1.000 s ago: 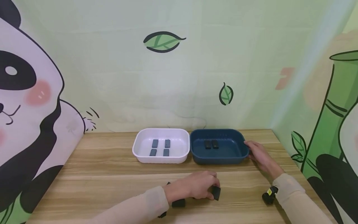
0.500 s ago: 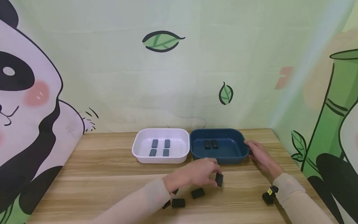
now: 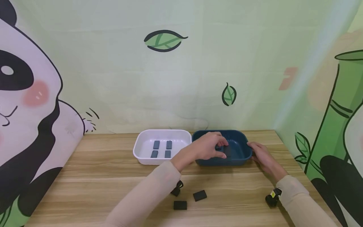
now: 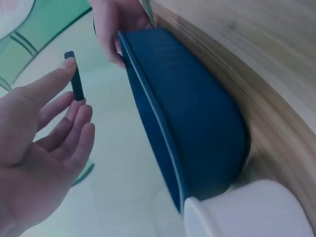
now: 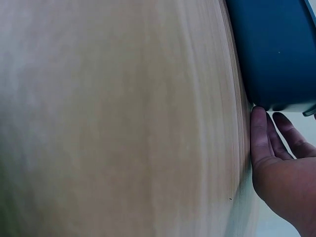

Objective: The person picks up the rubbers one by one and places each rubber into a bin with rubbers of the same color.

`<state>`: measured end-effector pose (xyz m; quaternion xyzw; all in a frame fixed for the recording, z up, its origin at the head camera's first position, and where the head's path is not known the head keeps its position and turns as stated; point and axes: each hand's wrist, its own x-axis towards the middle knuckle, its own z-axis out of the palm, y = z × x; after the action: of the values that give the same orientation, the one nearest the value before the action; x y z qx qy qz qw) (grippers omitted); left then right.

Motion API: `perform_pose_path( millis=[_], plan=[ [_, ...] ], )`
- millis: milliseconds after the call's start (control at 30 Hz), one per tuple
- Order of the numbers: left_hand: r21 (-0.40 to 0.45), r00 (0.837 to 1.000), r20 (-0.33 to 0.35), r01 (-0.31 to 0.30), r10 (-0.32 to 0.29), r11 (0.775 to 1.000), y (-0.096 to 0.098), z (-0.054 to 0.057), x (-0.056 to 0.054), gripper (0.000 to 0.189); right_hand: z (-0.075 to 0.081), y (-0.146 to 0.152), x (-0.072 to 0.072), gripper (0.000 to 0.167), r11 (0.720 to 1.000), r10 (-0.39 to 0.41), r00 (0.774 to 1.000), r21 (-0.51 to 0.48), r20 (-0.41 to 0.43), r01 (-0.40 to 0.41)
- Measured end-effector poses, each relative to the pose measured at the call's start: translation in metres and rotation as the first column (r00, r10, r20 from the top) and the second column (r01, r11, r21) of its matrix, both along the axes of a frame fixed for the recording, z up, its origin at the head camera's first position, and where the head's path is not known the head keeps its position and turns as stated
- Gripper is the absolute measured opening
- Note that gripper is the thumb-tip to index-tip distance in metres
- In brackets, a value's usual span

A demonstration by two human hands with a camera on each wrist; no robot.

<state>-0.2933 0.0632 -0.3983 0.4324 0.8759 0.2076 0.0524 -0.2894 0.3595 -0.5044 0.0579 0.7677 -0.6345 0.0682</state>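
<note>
My left hand (image 3: 209, 146) is over the blue basin (image 3: 239, 135), pinching a small black rectangular block (image 4: 75, 79) between thumb and fingertips. The left wrist view shows the block edge-on, just outside the basin's rim line. At the basin's right end, my right hand (image 3: 263, 156) holds the rim, its fingers (image 5: 260, 131) against the outer wall close to the tabletop. Another dark block (image 3: 217, 147) inside the basin is mostly hidden behind my left hand. Two black blocks, one flat (image 3: 180, 205) and one angled (image 3: 199, 195), lie on the table in front.
A white basin (image 3: 139, 151) stands against the blue one's left side, with several grey blocks (image 3: 169, 144) in two rows. The wooden table (image 3: 107, 164) ends at a printed backdrop (image 3: 119, 78). A black wrist camera (image 3: 272, 200) hangs below my right sleeve.
My left hand has lifted the black block off the table area and carried it forward, up over the blue basin. My right hand has stayed at the basin's right end.
</note>
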Motion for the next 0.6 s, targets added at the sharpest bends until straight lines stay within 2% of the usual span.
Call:
perform_pose_path(
  millis=[133, 300, 433, 600],
  plan=[
    [0.046, 1.0, 0.017, -0.026, 0.026, 0.999, 0.012, -0.005, -0.015, 0.047, 0.002, 0.0, 0.001, 0.058, 1.0, -0.003, 1.0, -0.008, -0.004, 0.003],
    [0.108, 0.996, -0.029, -0.077, 0.08, 0.991, 0.027, -0.02, -0.033, 0.045, 0.005, -0.002, 0.0, 0.056, 1.0, -0.008, 1.0, -0.023, -0.006, 0.008],
    [0.173, 0.987, -0.039, -0.144, 0.153, 0.974, 0.038, -0.036, -0.046, 0.043, 0.006, -0.002, 0.001, 0.055, 1.0, -0.007, 1.0, -0.021, -0.002, 0.007],
    [0.216, 0.97, 0.01, -0.239, 0.242, 0.947, 0.048, -0.056, -0.06, 0.041, 0.003, 0.001, 0.001, 0.055, 1.0, -0.006, 1.0, -0.002, 0.007, 0.006]
  ],
)
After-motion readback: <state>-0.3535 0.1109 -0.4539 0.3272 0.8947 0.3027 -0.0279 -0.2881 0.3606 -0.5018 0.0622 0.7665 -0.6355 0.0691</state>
